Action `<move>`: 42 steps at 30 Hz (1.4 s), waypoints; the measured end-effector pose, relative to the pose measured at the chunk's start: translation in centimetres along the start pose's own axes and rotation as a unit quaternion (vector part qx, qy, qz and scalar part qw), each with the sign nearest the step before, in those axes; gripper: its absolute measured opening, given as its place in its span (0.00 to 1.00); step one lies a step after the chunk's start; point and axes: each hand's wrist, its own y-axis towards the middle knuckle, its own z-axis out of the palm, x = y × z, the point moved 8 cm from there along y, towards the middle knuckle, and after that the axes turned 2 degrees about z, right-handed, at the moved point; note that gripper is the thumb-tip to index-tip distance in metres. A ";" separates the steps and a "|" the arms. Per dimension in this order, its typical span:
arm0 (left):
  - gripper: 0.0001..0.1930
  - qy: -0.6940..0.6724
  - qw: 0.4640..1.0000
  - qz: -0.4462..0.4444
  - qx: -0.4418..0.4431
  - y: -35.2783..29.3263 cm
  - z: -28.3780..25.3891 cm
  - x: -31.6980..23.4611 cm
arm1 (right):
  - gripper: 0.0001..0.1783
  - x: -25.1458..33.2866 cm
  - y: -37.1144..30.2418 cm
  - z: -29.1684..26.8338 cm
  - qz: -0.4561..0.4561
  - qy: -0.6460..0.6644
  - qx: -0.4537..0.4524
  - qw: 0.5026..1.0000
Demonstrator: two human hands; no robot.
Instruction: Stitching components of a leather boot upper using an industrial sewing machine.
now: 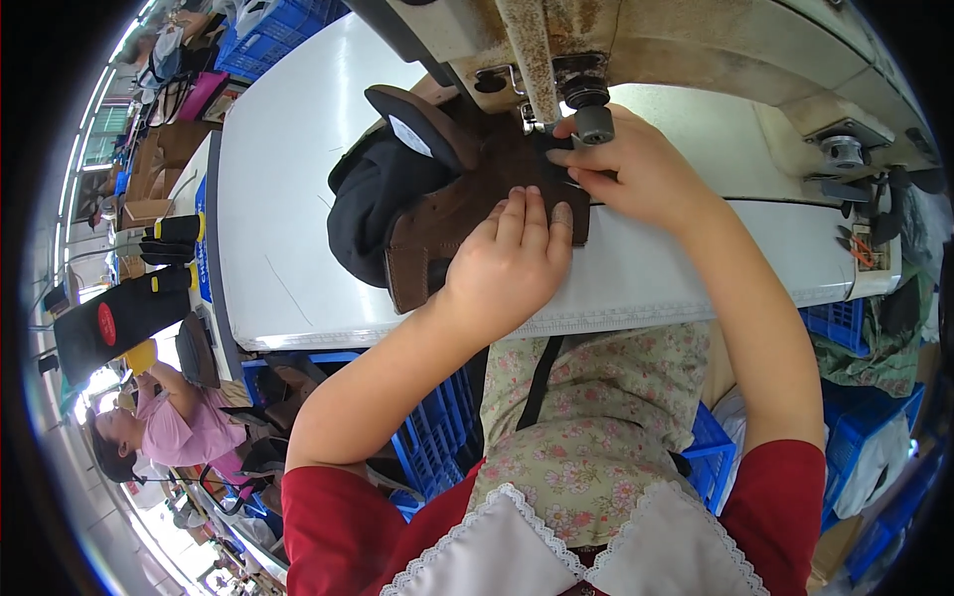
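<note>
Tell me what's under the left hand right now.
The left hand lies flat on a brown shoe upper, which rests on the white table. The leather beneath the palm is covered.

My left hand (512,260) presses the brown boot piece (447,223) flat; my right hand (631,169) pinches it beside the sewing machine (636,40).

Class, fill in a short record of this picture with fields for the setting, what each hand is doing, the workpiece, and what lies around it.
Setting: white worktable under an industrial sewing machine
Left hand: flat, pressing on the brown shoe upper
Right hand: fingertips on the upper's edge beside the needle area
Workpiece: brown suede-like upper with dark lining
Around: blue plastic crates under the table; another person at lower left
</note>
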 end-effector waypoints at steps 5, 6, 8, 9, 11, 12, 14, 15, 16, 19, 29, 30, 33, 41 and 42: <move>0.22 -0.007 1.000 -0.004 0.004 0.1 -0.1 -0.3 | 0.14 -0.2 -0.1 0.1 -0.003 0.005 -0.002 1.000; 0.22 -0.007 1.000 -0.008 0.000 0.1 -0.1 -0.2 | 0.14 -0.3 -0.2 0.1 0.004 0.013 -0.001 1.000; 0.22 -0.006 1.000 -0.013 -0.003 0.1 -0.1 -0.2 | 0.13 0.1 0.0 -0.3 -0.015 0.012 -0.018 1.000; 0.22 -0.007 1.000 -0.009 -0.006 0.2 -0.2 -0.3 | 0.11 0.4 0.0 -0.6 -0.033 0.010 -0.036 0.999; 0.22 -0.009 1.000 -0.005 -0.007 0.3 -0.1 -0.5 | 0.11 0.2 0.0 -0.6 -0.037 0.011 -0.036 0.999; 0.22 -0.011 1.000 -0.008 -0.009 0.3 -0.1 -0.5 | 0.11 0.2 -0.1 -0.5 -0.040 0.011 -0.037 0.998; 0.22 -0.012 1.000 -0.011 -0.009 0.2 0.0 -0.5 | 0.11 0.1 0.0 -0.5 -0.041 0.011 -0.040 0.998; 0.22 -0.017 1.000 -0.013 -0.013 0.3 0.0 -0.4 | 0.11 0.1 0.0 -0.5 -0.042 0.010 -0.043 0.998; 0.22 -0.023 0.999 -0.015 -0.017 0.3 0.0 -0.4 | 0.11 0.0 -0.1 -0.4 -0.043 0.011 -0.043 0.998; 0.21 -0.026 0.999 -0.014 -0.013 0.4 -0.2 -0.3 | 0.11 -0.1 -0.1 -0.6 -0.049 0.005 -0.049 0.998; 0.19 -0.026 0.999 -0.009 -0.040 0.5 -0.1 -0.4 | 0.13 -0.7 -0.3 -0.3 -0.006 0.021 -0.025 0.999; 0.20 -0.028 0.999 -0.010 -0.044 0.4 -0.1 -0.4 | 0.14 -0.9 -0.3 -0.1 0.008 0.026 -0.012 1.000; 0.20 -0.027 0.998 -0.005 -0.049 0.2 0.0 -0.1 | 0.14 -0.7 0.0 0.0 0.005 0.028 -0.018 0.999; 0.20 -0.023 0.998 -0.004 -0.050 0.4 -0.1 0.2 | 0.15 -0.4 0.3 -0.3 0.004 0.014 -0.012 1.000; 0.20 -0.024 0.998 -0.006 -0.050 0.4 -0.1 0.3 | 0.15 -0.3 0.3 -0.3 0.000 0.007 -0.014 1.000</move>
